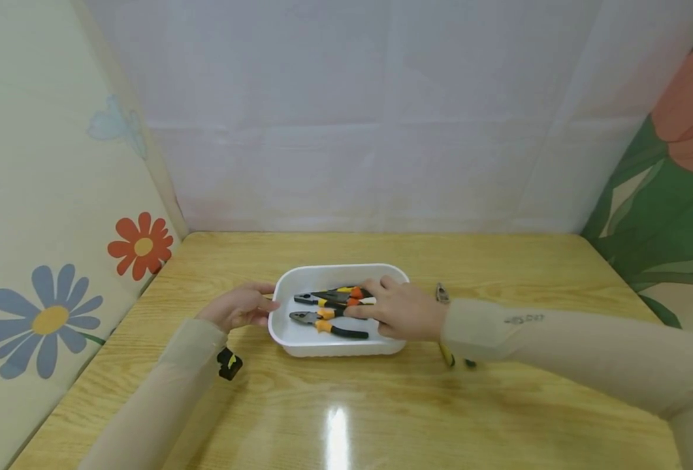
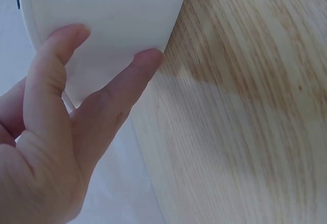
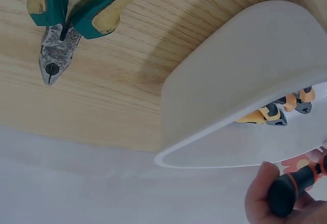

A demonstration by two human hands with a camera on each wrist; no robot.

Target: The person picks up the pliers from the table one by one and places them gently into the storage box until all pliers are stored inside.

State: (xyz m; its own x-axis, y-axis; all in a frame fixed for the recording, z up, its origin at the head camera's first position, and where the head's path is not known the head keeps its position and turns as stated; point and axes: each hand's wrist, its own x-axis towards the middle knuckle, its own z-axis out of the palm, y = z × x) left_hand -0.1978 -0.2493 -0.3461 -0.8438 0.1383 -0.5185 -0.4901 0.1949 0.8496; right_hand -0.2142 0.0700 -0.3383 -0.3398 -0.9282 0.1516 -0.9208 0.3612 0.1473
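A white tray [image 1: 337,349] on the table holds several pliers. My left hand [image 1: 241,307] rests at its left end, and in the left wrist view the fingertips [image 2: 149,56] press on the tray's outer wall. Over the right part of the tray, my right hand [image 1: 402,310] grips a tool with a dark, orange-ringed handle [image 3: 282,193], apparently pliers; its head is hidden in the right wrist view. Orange-and-black pliers [image 1: 324,322] lie in front of that hand's fingers, with more pliers [image 1: 306,299] behind them.
Green-and-tan-handled cutting pliers [image 3: 57,53] lie on the table to the right of the tray, partly hidden by the right forearm in the head view. A small black object [image 1: 228,363] shows beside the left wrist. A white cloth [image 1: 381,163] hangs behind the table [image 1: 499,418].
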